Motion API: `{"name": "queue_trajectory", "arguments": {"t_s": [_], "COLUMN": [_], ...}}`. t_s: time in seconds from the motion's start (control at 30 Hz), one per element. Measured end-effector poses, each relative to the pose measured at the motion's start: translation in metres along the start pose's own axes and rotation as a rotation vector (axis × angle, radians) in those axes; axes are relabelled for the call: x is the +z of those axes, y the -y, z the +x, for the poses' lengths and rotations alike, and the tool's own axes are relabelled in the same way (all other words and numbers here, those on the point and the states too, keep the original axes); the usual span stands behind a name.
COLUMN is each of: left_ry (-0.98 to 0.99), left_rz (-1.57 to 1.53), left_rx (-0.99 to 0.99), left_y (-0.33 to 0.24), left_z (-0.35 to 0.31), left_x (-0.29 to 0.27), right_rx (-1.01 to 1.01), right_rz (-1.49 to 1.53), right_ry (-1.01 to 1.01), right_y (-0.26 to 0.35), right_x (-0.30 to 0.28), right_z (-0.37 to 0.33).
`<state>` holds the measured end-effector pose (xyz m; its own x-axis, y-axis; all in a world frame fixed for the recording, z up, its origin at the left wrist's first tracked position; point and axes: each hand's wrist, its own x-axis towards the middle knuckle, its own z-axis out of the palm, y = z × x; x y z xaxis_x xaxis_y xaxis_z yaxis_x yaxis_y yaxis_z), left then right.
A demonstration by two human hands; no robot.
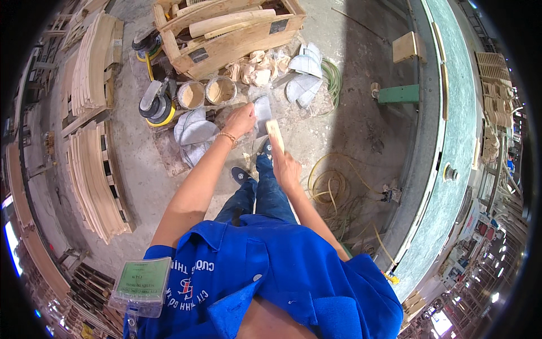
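My right hand (288,170) is wrapped around a pale, flat wooden stick (275,135) that points up and away from me. The stick's far end meets a narrow grey sheet (262,108), which looks like sandpaper. Closed at the sheet's left edge, my left hand (241,120) appears to pinch it; the fingertips are partly hidden. Beyond the left hand stand two round tubs (221,90) of tan powder or paste. Grey sanding discs (195,135) lie in a loose pile left of my left forearm, and more grey discs (306,76) lie farther right.
A wooden crate (237,48) of wood pieces stands ahead, with crumpled tan scraps before it. Two disc sanders (157,107) sit on the left, near stacked curved boards (93,181). A long green-topped bench (451,141) runs along the right. Coiled hose (327,183) lies on the floor.
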<state>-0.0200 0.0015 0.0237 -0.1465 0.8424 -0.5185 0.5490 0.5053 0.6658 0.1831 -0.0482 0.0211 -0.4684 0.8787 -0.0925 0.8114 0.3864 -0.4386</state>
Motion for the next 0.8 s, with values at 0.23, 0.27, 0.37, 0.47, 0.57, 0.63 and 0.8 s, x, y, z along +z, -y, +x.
{"name": "queue_trajectory", "arguments": {"t_s": [0.23,0.27,0.37,0.47,0.57,0.63,0.8], "left_ry": [0.012,0.001,0.038,0.096,0.125,0.113,-0.128], "left_rz": [0.025,0.009,-0.058,-0.117,0.016,0.236,0.296], "left_rx": [0.059,0.047,0.016,-0.016,-0.066,-0.108,0.034], "left_y": [-0.008,-0.003,0.005,0.012,0.0,-0.01,-0.032], "left_z": [0.004,0.004,0.002,0.002,-0.009,-0.022,-0.066], "left_x": [0.002,0.0,0.001,-0.008,-0.037,-0.06,-0.07], "right_rx": [0.031,0.056,0.174,0.279,0.404,0.496,0.722], "right_rz": [-0.03,0.002,0.121,0.227,0.4,0.385,0.594], "right_ry": [0.005,0.063,0.283,0.028,-0.408,-0.384,-0.379], "right_y": [0.001,0.002,-0.02,-0.056,-0.087,-0.095,-0.08], "right_x": [0.007,0.007,-0.004,-0.022,-0.033,-0.048,-0.057], "right_z": [0.023,-0.004,-0.084,-0.097,-0.042,0.002,0.106]}}
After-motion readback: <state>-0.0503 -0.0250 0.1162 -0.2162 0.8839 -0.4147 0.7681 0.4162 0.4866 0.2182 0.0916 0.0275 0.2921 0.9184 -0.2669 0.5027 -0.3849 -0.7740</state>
